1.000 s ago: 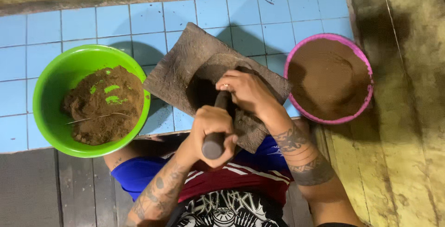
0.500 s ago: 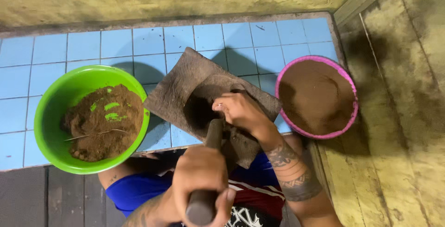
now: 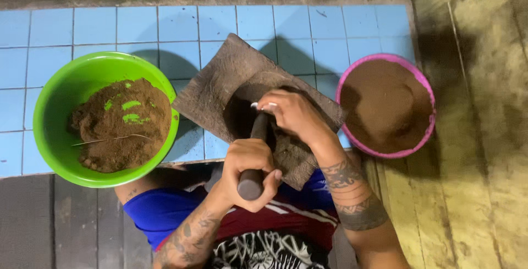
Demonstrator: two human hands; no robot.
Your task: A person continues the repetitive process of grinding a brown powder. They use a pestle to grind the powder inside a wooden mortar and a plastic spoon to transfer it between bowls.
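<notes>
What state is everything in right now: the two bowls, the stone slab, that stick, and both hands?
Green bowl: upright, partly filled with clumpy brown powder.
Pink bowl: upright, nearly full of fine brown powder.
Stone mortar: tilted on the blue tiles, hollow dark.
Pestle: steeply upright, tip in the hollow.
Left hand: closed around the pestle.
Right hand: resting at the hollow, touching the pestle.

Light-blue tiled floor [image 3: 137, 24] meets weathered wooden planks [image 3: 484, 153].

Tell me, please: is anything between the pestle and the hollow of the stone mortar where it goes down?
Partly. The right hand rests on the stone mortar, its fingers curled around the lower end of the pestle at the dark hollow. The left hand grips the pestle's top. Nothing else visible stands in the way.
</notes>
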